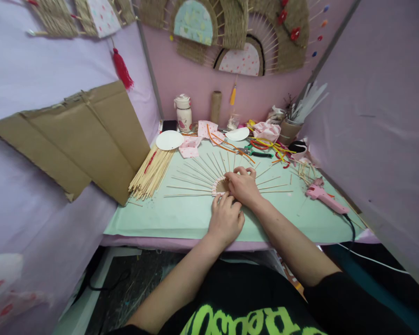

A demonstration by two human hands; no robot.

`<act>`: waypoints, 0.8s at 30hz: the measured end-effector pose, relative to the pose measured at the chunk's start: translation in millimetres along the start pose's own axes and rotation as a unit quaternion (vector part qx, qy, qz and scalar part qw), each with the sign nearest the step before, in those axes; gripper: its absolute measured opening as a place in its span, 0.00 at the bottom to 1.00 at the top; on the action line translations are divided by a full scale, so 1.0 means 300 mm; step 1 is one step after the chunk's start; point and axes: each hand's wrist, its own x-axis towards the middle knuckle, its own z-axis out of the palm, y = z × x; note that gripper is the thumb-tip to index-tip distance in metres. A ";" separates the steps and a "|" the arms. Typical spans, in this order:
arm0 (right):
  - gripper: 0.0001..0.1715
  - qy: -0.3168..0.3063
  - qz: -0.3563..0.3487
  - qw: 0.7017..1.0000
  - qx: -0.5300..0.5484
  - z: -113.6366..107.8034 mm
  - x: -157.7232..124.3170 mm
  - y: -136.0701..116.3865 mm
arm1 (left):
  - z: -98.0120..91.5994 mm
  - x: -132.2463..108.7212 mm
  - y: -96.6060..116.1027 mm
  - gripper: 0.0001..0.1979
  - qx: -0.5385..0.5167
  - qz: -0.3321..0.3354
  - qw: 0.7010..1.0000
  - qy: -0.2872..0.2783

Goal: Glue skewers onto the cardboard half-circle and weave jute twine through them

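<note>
A half-round cardboard piece [222, 186] lies on the table, with thin wooden sticks [192, 177] fanning out from its curved edge. Pink-and-white fabric shows along its rim. My left hand [226, 216] rests at the straight lower edge, fingers bent and fingertips touching it. Over the right part of the piece, my right hand [243, 186] presses down with curled fingers, hiding that side and the bases of several sticks. Whether either hand pinches something small is hidden.
A bundle of sticks [150, 174] lies left beside a large cardboard sheet [73, 139]. A pink glue gun [323, 196] with a cord lies right. Behind are green-handled pliers [254, 152], white half-discs [237, 134], fabric scraps [189, 146], a bottle [184, 114] and a cardboard tube [215, 107].
</note>
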 end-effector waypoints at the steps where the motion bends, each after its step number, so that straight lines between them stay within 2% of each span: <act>1: 0.16 -0.002 -0.001 1.000 0.001 0.000 0.001 0.001 | 0.001 -0.001 0.000 0.06 0.001 0.000 1.000 0.002; 14: 0.15 -0.022 0.001 1.000 0.006 -0.007 0.007 -0.007 | 0.001 -0.004 -0.002 0.05 0.007 0.003 1.000 0.001; 21: 0.15 0.038 0.030 0.998 0.038 0.002 -0.002 0.000 | 0.005 -0.002 -0.002 0.05 0.007 -0.003 1.000 0.002; 24: 0.13 0.045 0.033 0.997 0.049 0.000 -0.005 0.000 | 0.006 -0.003 -0.003 0.05 0.006 0.000 1.000 0.003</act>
